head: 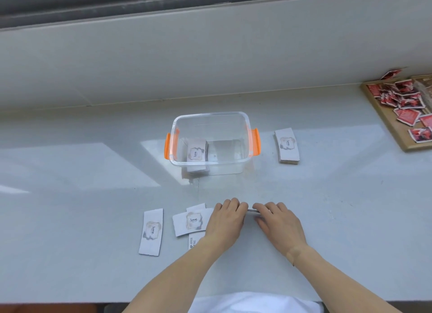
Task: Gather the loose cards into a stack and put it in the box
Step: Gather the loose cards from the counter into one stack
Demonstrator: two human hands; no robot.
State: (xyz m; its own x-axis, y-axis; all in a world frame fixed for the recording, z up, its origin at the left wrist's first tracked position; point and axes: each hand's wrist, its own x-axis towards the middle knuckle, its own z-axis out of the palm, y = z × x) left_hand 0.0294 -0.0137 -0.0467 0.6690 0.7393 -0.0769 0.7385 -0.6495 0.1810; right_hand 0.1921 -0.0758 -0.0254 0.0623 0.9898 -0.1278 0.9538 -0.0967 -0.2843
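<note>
A clear plastic box with orange handles stands mid-counter, and a stack of white "love" cards lies inside at its left. Near the front edge, my left hand and my right hand press together on a thin stack of cards, whose edge shows between the fingertips. Loose cards lie overlapped just left of my left hand, partly under it. A single card lies further left. Another card stack rests right of the box.
A wooden tray of red and white packets sits at the far right. A raised ledge and a window frame run behind the box. The counter's front edge is close to my body.
</note>
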